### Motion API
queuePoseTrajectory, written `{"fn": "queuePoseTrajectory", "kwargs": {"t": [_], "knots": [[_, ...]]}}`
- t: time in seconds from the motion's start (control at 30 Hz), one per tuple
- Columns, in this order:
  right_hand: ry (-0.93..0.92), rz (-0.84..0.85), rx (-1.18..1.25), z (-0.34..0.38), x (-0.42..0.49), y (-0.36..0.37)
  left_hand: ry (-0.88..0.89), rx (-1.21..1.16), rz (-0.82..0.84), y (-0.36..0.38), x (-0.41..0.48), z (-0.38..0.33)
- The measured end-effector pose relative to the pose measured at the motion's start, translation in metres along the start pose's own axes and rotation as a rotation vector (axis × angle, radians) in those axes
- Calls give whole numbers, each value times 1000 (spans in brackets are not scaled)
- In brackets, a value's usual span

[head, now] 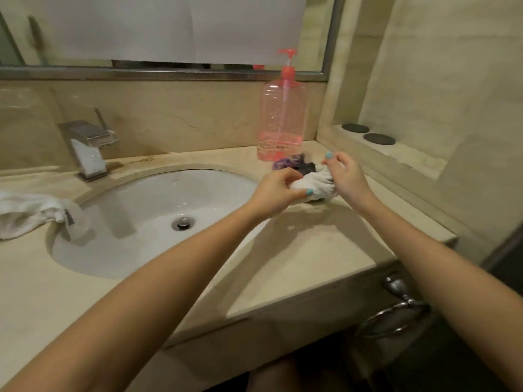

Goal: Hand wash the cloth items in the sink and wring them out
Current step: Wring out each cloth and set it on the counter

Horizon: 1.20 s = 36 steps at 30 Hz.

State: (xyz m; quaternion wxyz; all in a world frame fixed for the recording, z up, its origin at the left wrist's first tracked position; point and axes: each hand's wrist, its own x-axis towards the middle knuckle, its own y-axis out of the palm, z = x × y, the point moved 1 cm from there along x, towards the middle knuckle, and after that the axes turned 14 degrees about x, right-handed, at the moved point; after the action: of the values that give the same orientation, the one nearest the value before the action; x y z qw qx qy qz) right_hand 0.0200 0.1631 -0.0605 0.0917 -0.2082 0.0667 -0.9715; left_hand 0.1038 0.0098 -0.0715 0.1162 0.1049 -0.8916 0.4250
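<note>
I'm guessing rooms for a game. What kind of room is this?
Probably a bathroom: a white sink with a tap, a mirror above it, and a pink soap bottle on the counter. The left hand and right hand grip a white cloth there.

The white cloth (314,186) looks soft and ribbed, with a matt, fluffy weave. The white towel (25,213) has the same matt terry look. The sink basin (127,236) is smooth, glossy white ceramic with a shiny metal drain (183,223). The faucet (87,145) is polished metal with dull spots. The soap dispenser (283,114) is clear pink plastic. The desk (311,256) is beige polished stone, stained near the faucet. The towel ring (396,315) is shiny metal.
</note>
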Motion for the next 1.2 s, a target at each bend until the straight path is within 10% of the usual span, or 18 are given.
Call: {"fn": "queuePoseTrajectory", "kwargs": {"t": [0.2, 0.53, 0.87, 1.2], "knots": [[4, 223, -267, -59, -5, -20, -113, 100, -3, 43, 6, 19], [-97, 4, -441, -20, 2, 7, -113, 243, -52, 32, 9, 12], [-253, 524, -305, 46, -32, 205, -145, 653, -334, -165, -93, 152], [-195, 918, -166, 92, -107, 419, -753, 751, -348, -285, -233, 269]]}}
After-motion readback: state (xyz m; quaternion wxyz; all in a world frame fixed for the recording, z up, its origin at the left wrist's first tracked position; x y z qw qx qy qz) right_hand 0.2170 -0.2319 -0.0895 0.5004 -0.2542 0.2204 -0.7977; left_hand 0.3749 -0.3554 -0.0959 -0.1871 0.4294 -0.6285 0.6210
